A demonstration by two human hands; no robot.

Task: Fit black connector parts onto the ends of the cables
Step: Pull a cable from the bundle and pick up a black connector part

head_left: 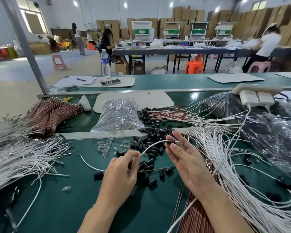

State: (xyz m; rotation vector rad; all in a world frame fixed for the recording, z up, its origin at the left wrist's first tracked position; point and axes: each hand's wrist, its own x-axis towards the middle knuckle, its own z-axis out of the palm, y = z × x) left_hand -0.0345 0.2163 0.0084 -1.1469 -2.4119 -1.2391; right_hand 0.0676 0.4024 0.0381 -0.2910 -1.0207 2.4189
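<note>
- The right hand's (183, 155) thumb and first finger pinched a black connector (172, 141) just above the middle of the frame. Its other fingers were spread loosely, palm up.
- That connector sat on a white cable (154, 146), near its end, with a short tip of the cable poking out to the right. I could not tell whether it was fully seated.
- The left hand (123, 169), lower and to the left, pinched the same cable further back between curled fingertips (135, 155), so the cable ran taut between the two hands.
- Under and behind the hands a loose heap of black parts (151, 132) lay scattered on the green table (57, 207), with a few clear plastic bits (104, 147) to its left.
- Above the heap, right of centre, a row of capped cables (146, 115) looked finished, their black ends lined up.
- A thick sheaf of white cables (225, 165) fanned down the right side and another tangle (15, 157) filled the left edge, most of them showing bare ends.
- A reddish-brown bundle (52, 111) sat at the upper left, and a clear bag (118, 113) of parts stood at upper centre.
- By my reckoning only a small share was done, and this piece was mid-fitting.
</note>
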